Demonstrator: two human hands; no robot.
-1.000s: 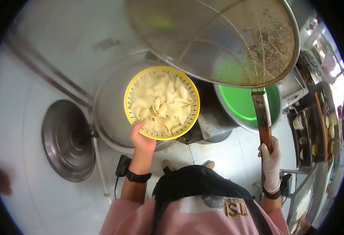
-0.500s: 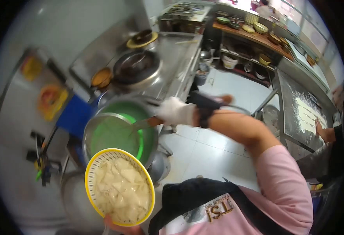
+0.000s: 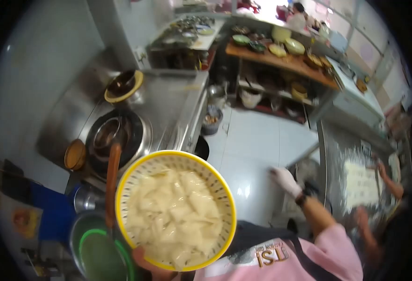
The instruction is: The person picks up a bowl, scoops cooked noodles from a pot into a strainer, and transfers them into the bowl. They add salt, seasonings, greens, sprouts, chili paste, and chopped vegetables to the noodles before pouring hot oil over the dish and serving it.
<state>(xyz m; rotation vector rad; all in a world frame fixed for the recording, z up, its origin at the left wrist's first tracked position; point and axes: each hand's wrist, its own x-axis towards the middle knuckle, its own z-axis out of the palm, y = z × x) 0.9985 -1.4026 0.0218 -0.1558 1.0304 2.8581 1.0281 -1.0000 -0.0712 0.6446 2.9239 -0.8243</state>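
A yellow-rimmed bowl [image 3: 229, 220] with dark dashes inside its wall is held up near my chest. Pale, wet, flat dough pieces [image 3: 178, 213] fill it. My left hand [image 3: 152, 263] grips its near edge at the lower left. Gloved in white, my right hand [image 3: 285, 181] is stretched out over the floor to the right, slightly blurred, with nothing visible in it. A metal ladle [image 3: 106, 133] rests in the dark wok [image 3: 133, 119], its wooden handle [image 3: 113, 173] pointing towards me. Left of the bowl stands a green-lined pot [image 3: 77, 239] of cloudy liquid.
A steel stove counter [image 3: 168, 96] runs along the left. Pale dough sheets [image 3: 360, 185] lie on a floured table [image 3: 332, 154] at right, where another person's hands [image 3: 386, 175] are working. Dishes stand on a wooden shelf [image 3: 285, 65]; a bucket [image 3: 211, 121] stands by the counter.
My right hand has let go of the wooden-handled ladle, now in the wok, and moved right. My left hand has brought the bowl up and right, away from the pot. The view has shifted.
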